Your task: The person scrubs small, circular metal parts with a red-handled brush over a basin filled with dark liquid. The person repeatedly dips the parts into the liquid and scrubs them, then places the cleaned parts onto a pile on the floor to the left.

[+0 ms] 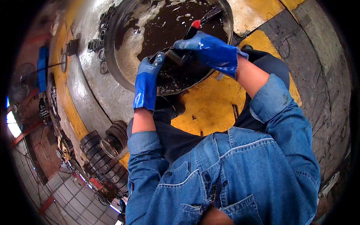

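"What does your right hand have?"

"Your right hand (202,45), gloved in blue, is closed around a black tool (190,31); its red end sticks out past your fist, pointing away from you."

"And your left?"

"Your left hand (150,69), in a matching glove, grips a dark part (175,58), thumb on the upper side. How far your fingers wrap underneath, I can't tell."

"Where is that part?"

"Between your hands, above the round basin (109,52), which holds dark liquid (168,23) with pale foam (129,48)."

"Anything on your left?"

"Small metal rings (101,55) just beside the basin, and thick dark rings (98,153) lined up near your left arm."
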